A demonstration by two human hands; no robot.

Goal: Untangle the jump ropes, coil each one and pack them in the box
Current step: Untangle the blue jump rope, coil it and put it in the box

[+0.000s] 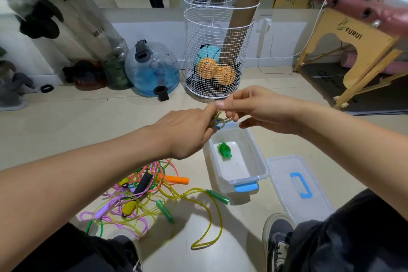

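Head view: both hands' fingers (223, 103) pinch one coiled rope (220, 119) above one box (238, 159) holding one green coil (224, 150).

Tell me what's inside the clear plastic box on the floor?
The clear plastic box holds one green coiled jump rope on its white bottom. Its far end is partly covered by the hands, so anything there cannot be seen.

Pale tiled floor (114, 121) is carrying everything. Lying below the fingers (223, 104): open clear box (254, 152). Its lid (295, 185) is sitting just beside. Tangled jump ropes (145, 194) are sprawling lower left. Wire basket (218, 51) is standing beyond.
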